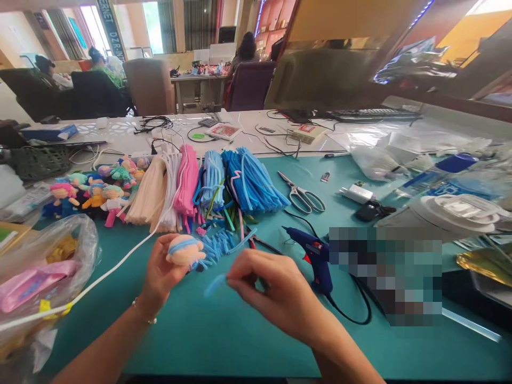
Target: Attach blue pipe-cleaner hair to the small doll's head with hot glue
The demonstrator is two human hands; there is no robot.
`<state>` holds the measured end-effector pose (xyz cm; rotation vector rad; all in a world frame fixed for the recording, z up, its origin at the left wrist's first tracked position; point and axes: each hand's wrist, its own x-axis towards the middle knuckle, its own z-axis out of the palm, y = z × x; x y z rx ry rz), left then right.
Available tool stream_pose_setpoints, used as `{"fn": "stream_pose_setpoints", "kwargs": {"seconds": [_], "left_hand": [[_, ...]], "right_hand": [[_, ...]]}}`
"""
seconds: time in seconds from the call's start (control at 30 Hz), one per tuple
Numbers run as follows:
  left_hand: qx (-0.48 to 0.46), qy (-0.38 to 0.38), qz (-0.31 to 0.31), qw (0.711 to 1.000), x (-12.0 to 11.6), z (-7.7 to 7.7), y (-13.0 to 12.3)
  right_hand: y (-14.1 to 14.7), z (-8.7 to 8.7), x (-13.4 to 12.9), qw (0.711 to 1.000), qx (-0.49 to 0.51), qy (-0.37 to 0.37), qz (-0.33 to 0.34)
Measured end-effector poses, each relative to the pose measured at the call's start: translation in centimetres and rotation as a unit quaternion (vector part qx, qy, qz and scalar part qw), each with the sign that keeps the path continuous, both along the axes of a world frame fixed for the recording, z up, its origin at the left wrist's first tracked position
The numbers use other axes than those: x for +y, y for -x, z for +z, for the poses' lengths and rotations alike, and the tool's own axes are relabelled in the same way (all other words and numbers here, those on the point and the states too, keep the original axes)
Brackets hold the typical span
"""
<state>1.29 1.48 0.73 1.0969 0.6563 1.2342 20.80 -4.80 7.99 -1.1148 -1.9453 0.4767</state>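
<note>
Pinched in my left hand [162, 266] is a small doll [184, 250], peach-coloured, with a blue strip across its head. My right hand [272, 288] closes its fingertips on one end of a light blue pipe cleaner piece [216, 285], which is blurred and stays apart from the doll. Just behind the doll lies a loose pile of short blue pipe cleaner pieces [219, 242]. Pliers [262, 242] rest beyond my right hand, partly hidden by it. A dark blue glue gun [312, 253] lies to the right of that hand.
Bundles of peach, white, pink and blue pipe cleaners [256, 184] stand across the back of the green mat [192, 341]. Several finished dolls [96, 192] sit left of them. Scissors [300, 194] lie behind the glue gun. A white cable [120, 261] crosses the left side, near a plastic bag [86, 245].
</note>
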Motion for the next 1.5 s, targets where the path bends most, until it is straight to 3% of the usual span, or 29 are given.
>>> {"fn": "stream_pose_setpoints", "kwargs": {"seconds": [0.2, 0.4, 0.7, 1.33, 1.5], "left_hand": [[0.034, -0.093, -0.009, 0.995, -0.2, -0.8, 0.1], [0.059, -0.136, -0.021, 0.989, -1.0, -1.4, 0.4], [0.087, -0.196, -0.024, 0.976, -1.8, -0.2, 0.2], [0.108, -0.218, -0.014, 0.970, -2.0, -0.1, 0.1], [0.106, -0.231, -0.039, 0.966, -1.9, -0.3, 0.4]], "right_hand": [[0.3, -1.9, 2.0, 0.988, 0.078, -0.121, -0.049], [1.0, -2.7, 1.3, 0.983, 0.083, -0.131, -0.095], [1.9, -2.9, 0.3, 0.974, 0.075, -0.165, -0.138], [2.3, -3.7, 0.3, 0.966, 0.002, -0.220, -0.138], [2.0, -4.1, 0.5, 0.962, -0.036, -0.242, -0.119]]}}
